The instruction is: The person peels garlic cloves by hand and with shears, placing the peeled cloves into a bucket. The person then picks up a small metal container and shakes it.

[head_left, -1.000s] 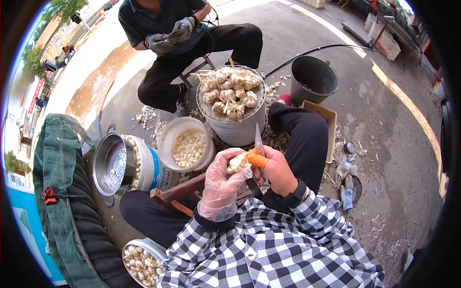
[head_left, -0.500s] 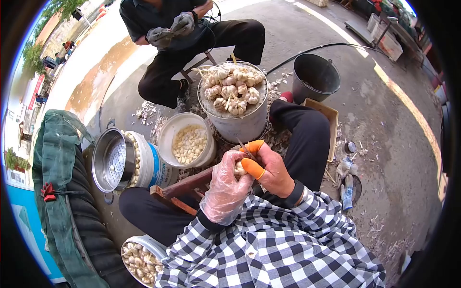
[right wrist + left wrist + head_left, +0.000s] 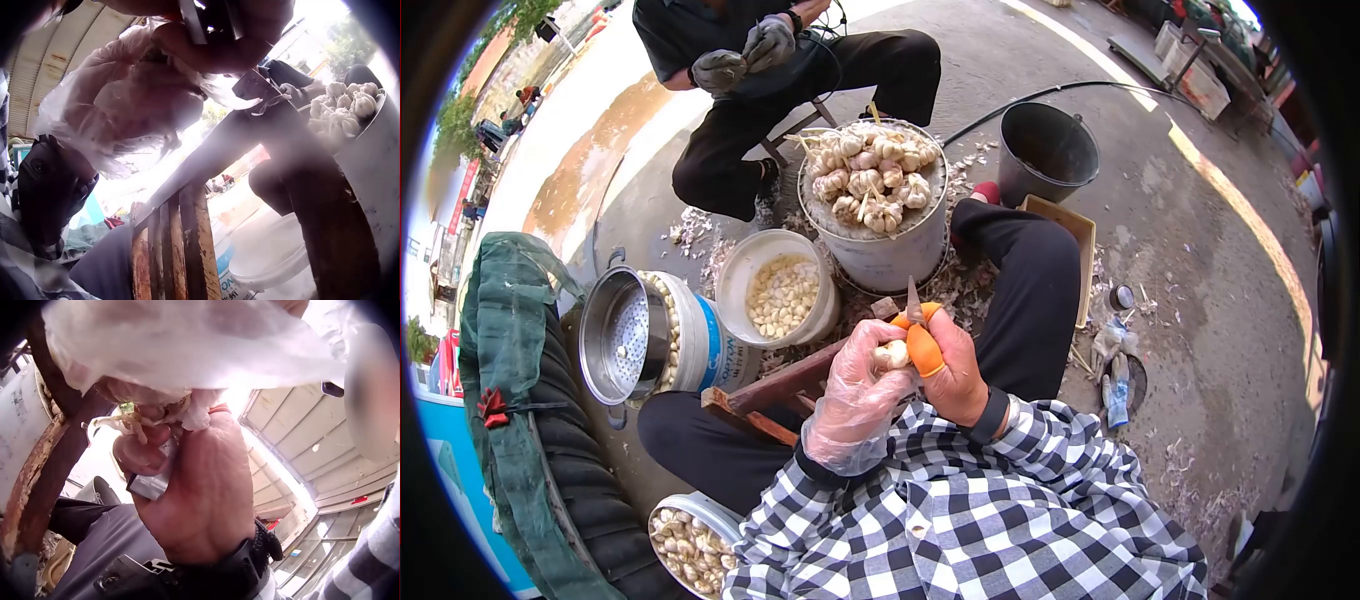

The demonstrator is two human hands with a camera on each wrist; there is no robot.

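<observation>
My left hand, in a clear plastic glove, holds a pale garlic bulb in its fingertips over my lap. Beside it, my right hand grips a small knife with its blade pointing up and away from me. Orange covers sit on the right thumb and forefinger, close against the garlic. Silvery metal of the knife handle shows within the right fingers in the left wrist view, where loose papery skin hangs by the glove. The glove hides part of the bulb.
Garlic bulbs are heaped on an upturned-looking white bucket ahead. Peeled cloves fill a white tub left of it, beside a steel strainer pot. A wooden frame stands by my knees. A gloved person sits opposite.
The knife blade tipped low across the garlic half a second ago and now points up again. Papery skin seen around the bulb a second ago has given way to a smoother, whiter surface.
</observation>
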